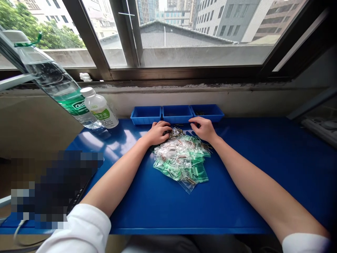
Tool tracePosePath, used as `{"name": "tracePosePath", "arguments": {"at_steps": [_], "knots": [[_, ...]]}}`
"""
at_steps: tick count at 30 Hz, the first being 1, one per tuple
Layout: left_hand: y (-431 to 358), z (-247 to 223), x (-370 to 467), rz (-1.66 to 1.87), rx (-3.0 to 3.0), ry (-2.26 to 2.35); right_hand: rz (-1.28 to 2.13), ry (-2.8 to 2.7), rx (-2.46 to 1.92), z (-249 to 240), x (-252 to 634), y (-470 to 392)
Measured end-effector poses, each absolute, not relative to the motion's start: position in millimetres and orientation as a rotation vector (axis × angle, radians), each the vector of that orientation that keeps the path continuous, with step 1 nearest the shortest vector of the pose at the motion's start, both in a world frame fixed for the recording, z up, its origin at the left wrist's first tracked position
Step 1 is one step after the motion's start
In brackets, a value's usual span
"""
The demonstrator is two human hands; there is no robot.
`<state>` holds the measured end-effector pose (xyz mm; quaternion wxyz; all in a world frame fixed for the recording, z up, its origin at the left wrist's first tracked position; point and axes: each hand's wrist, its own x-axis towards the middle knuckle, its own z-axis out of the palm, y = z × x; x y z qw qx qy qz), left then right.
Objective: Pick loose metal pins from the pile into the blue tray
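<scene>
My left hand (158, 133) rests at the far left edge of a heap, its fingers apart and bent over loose thin metal pins (177, 133). Clear and green-tinted small plastic bags (181, 154), with slim metal parts in them, make up most of the heap. My right hand (203, 128) is above the heap's far right side, just in front of the right blue bin (207, 114). Its fingers are curled together in a pinch; what they hold, if anything, is too small to make out. A few dark pins lie inside that bin.
The left bin (146, 121) and middle bin (177, 120) stand beside it along the wall. A large water bottle (56, 84) and a smaller white-capped bottle (101, 110) are at the back left. A pixelated dark object (65, 182) lies on the blue table (147, 207).
</scene>
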<state>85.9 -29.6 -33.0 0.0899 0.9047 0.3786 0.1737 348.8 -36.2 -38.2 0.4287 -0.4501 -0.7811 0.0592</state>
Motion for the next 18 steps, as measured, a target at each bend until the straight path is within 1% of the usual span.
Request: {"name": "tracePosePath", "arguments": {"at_steps": [4, 9, 18], "knots": [[-29, -33, 86, 0.5, 2.676, 1.084, 0.269, -2.184, -1.207, -42, 341, -31], [-30, -31, 87, 0.501, 2.66, 1.072, 0.208, -2.298, -1.392, -43, 333, -24], [-31, -29, 88, 0.484, 2.671, 1.074, 0.167, -2.222, -1.474, -39, 327, -24]]}}
